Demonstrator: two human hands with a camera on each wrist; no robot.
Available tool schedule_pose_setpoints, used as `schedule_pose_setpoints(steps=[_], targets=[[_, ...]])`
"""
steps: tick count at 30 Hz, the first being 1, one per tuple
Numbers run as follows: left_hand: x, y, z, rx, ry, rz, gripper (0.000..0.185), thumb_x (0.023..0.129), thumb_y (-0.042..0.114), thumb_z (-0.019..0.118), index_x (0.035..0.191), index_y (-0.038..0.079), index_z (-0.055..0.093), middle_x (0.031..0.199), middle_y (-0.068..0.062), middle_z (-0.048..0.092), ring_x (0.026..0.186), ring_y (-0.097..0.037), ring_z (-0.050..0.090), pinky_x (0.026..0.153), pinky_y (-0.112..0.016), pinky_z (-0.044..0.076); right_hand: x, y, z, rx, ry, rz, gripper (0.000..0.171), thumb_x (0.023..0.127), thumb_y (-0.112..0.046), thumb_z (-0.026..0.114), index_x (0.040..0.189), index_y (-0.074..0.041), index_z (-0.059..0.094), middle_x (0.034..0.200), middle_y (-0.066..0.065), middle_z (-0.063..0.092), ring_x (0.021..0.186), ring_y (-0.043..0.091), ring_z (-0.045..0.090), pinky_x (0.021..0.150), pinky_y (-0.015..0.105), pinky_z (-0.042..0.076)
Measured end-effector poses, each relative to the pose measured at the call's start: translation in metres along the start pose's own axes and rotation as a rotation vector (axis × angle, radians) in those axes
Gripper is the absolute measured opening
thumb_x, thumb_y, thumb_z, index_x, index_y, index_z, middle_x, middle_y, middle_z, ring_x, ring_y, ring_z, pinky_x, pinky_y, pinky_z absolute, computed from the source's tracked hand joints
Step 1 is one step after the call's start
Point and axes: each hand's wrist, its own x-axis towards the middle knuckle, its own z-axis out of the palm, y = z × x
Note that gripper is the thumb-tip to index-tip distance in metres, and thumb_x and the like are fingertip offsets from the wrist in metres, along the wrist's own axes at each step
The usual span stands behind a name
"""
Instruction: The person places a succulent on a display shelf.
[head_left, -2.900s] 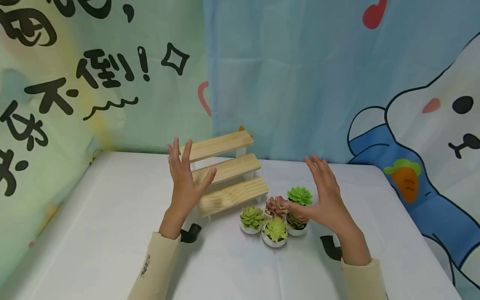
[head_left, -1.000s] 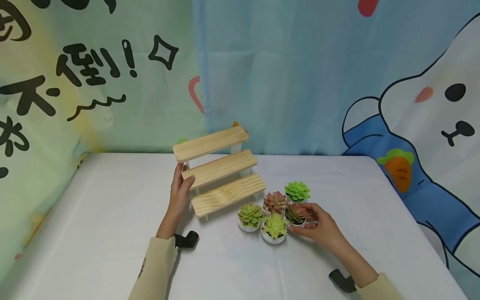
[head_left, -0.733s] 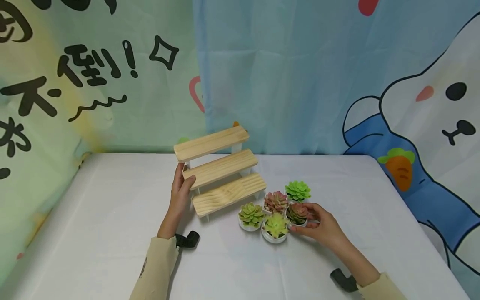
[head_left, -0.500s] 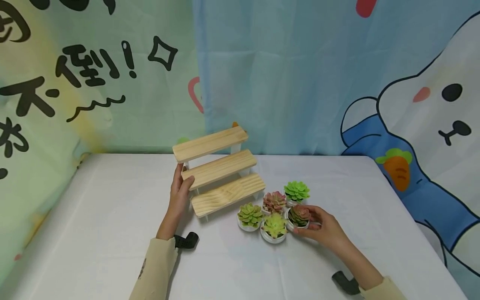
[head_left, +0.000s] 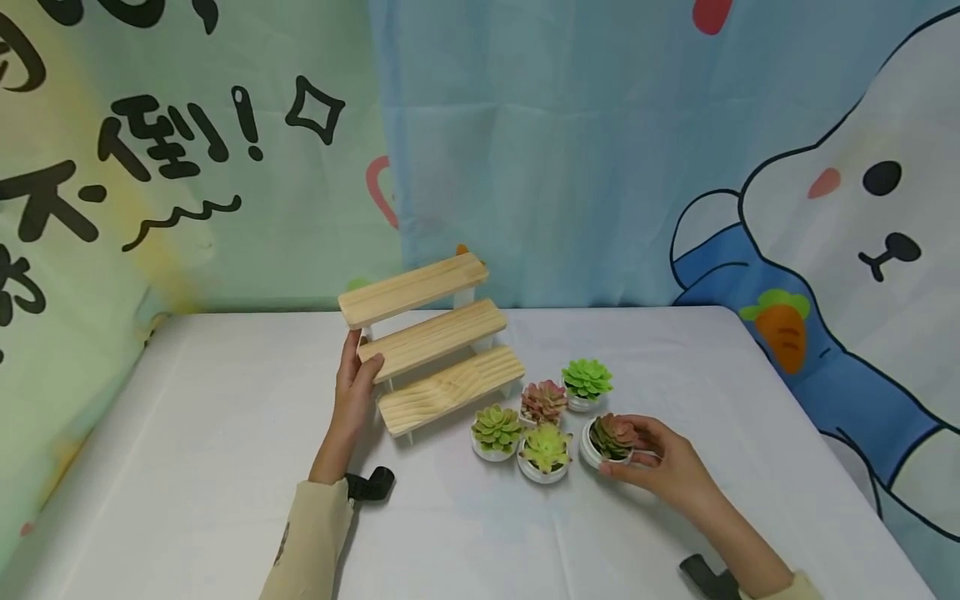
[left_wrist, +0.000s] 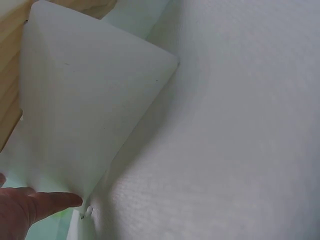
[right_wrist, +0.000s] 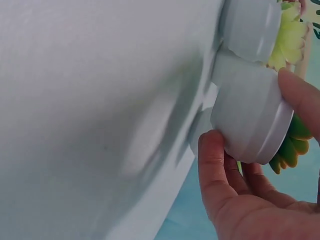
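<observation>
Head view showed the left grip (head_left: 356, 396) closed round the wooden stand's (head_left: 442, 327) left end. Right of the yellow-green succulent (head_left: 546, 447), the red-green succulent (head_left: 611, 438), probably light and stiff but smooth-potted, best pinched round its pot, sat between the right grip's (head_left: 670, 467) half-closed thumb and fingers, perhaps just off the desk (head_left: 465, 542).

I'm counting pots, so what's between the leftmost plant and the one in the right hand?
The head view shows a yellowish plant between the leftmost plant and the held plant.

red-green succulent (head_left: 613, 437) | drawn away from neighbouring pots (head_left: 542, 475) by right hand (head_left: 669, 468) | now tilted
</observation>
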Motion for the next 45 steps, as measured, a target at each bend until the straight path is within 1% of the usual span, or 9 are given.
schedule_pose_setpoints(steps=[3,8,12,19,27,33,37,41,45], targets=[[0.000,0.000,0.000,-0.009,-0.002,0.011,0.069,0.097,0.012,0.041,0.158,0.008,0.008,0.147,-0.033,0.027,0.107,-0.009,0.052,0.087,-0.020,0.045,-0.001,-0.004,-0.002,0.004,0.012,-0.006,0.073,0.081,-0.022,0.081,0.139,0.004,0.044,0.133,0.023,0.051,0.112,0.028,0.055,0.089,0.031,0.050],[-0.001,0.000,0.000,-0.011,0.002,0.011,0.069,0.098,0.011,0.041,0.157,0.006,0.007,0.148,-0.034,0.026,0.106,-0.007,0.052,0.086,-0.020,0.045,-0.001,-0.008,-0.005,0.020,0.018,-0.020,0.073,0.080,-0.020,0.082,0.139,0.003,0.045,0.134,0.021,0.050,0.099,-0.001,0.050,0.083,0.017,0.048],[0.000,-0.001,0.001,-0.008,0.002,0.018,0.068,0.098,0.010,0.040,0.157,0.005,0.007,0.147,-0.033,0.026,0.106,-0.008,0.052,0.086,-0.020,0.045,0.000,-0.013,-0.006,0.029,0.020,-0.024,0.076,0.079,-0.019,0.082,0.140,0.004,0.042,0.133,0.022,0.050,0.095,-0.011,0.049,0.082,0.014,0.047],[0.001,0.000,0.002,-0.001,0.011,0.006,0.068,0.098,0.009,0.041,0.157,0.004,0.007,0.144,-0.033,0.030,0.106,-0.009,0.052,0.086,-0.019,0.045,0.001,-0.022,-0.012,0.010,0.033,-0.020,0.075,0.081,-0.021,0.081,0.141,0.002,0.042,0.133,0.022,0.050,0.095,-0.013,0.047,0.082,0.012,0.046],[0.002,0.002,0.003,0.034,0.011,0.010,0.068,0.098,0.012,0.041,0.157,0.005,0.007,0.148,-0.032,0.029,0.118,-0.028,0.048,0.088,-0.019,0.043,0.010,-0.038,-0.014,-0.012,0.061,-0.045,0.075,0.081,-0.022,0.081,0.141,0.001,0.041,0.134,0.022,0.050,0.096,-0.013,0.046,0.081,0.008,0.044],[0.004,0.002,0.001,0.028,-0.010,0.050,0.067,0.099,0.011,0.042,0.157,0.006,0.008,0.143,-0.032,0.034,0.113,-0.019,0.049,0.089,-0.020,0.043,0.019,-0.053,-0.011,-0.007,0.074,-0.065,0.076,0.082,-0.023,0.080,0.143,0.001,0.040,0.135,0.021,0.049,0.100,-0.007,0.047,0.082,0.008,0.044],[0.006,0.002,0.000,0.034,-0.012,0.057,0.067,0.099,0.011,0.041,0.157,0.006,0.007,0.142,-0.031,0.035,0.114,-0.022,0.048,0.089,-0.020,0.043,0.025,-0.064,-0.007,0.007,0.080,-0.091,0.075,0.083,-0.024,0.079,0.143,-0.001,0.042,0.135,0.020,0.049,0.103,-0.002,0.048,0.082,0.008,0.044],[0.006,0.003,0.000,0.061,-0.004,0.059,0.067,0.099,0.012,0.042,0.157,0.005,0.009,0.138,-0.029,0.037,0.113,-0.021,0.048,0.089,-0.020,0.042,0.031,-0.076,-0.003,0.027,0.069,-0.123,0.073,0.083,-0.022,0.079,0.142,-0.001,0.042,0.135,0.019,0.049,0.102,-0.005,0.048,0.084,0.009,0.045],[0.006,0.001,0.001,0.077,0.004,0.073,0.067,0.098,0.011,0.043,0.156,0.002,0.011,0.132,-0.025,0.038,0.107,-0.016,0.048,0.087,-0.021,0.043,0.038,-0.088,0.001,0.028,0.048,-0.158,0.071,0.084,-0.023,0.078,0.142,-0.001,0.043,0.136,0.018,0.049,0.113,0.010,0.051,0.085,0.008,0.043]])
